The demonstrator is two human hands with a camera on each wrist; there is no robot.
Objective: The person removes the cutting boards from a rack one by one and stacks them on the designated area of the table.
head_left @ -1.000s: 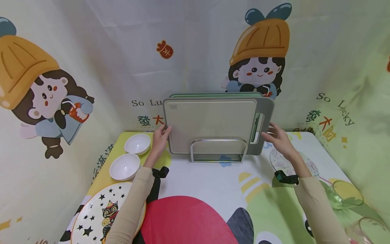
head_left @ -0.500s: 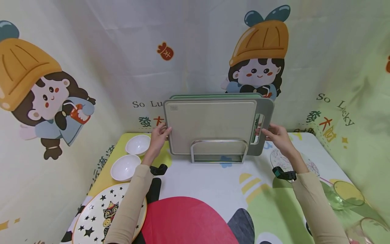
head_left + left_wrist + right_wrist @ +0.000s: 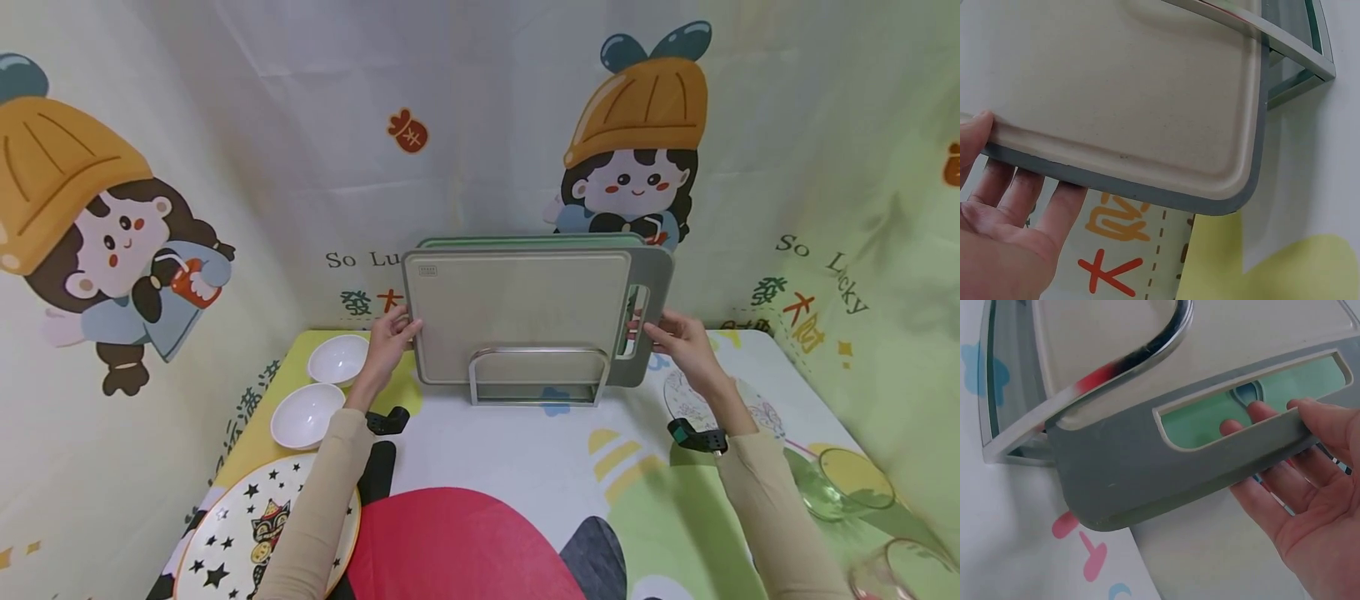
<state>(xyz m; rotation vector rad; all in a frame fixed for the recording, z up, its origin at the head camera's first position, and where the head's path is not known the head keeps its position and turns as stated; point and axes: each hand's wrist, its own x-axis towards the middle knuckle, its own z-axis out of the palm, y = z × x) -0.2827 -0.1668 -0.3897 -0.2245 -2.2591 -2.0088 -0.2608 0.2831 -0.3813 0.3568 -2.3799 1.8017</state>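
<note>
A beige cutting board [image 3: 525, 308] with a grey rim and grey handle end stands upright in a metal rack [image 3: 536, 400]. Behind it, a green board [image 3: 525, 242] shows along the top edge. At the left edge, my left hand [image 3: 384, 350] pinches the beige board, thumb on the front and fingers behind, as the left wrist view shows. My right hand [image 3: 690, 354] grips the grey handle bar [image 3: 1204, 469] on the other side. Its thumb lies on the front, and fingertips show through the handle slot in the right wrist view.
Two white bowls [image 3: 307, 417] stand at the left, behind a round plate [image 3: 225, 533] with stars and a cartoon animal. On the right are a clear floral plate [image 3: 686, 396], a green glass [image 3: 847, 483] and a pinkish glass [image 3: 900, 571]. A patterned curtain [image 3: 487, 167] hangs behind.
My right hand has moved left onto the handle, its fingers passing behind the bar and into the slot. The left hand keeps its place at the left edge. The board stays in the rack.
</note>
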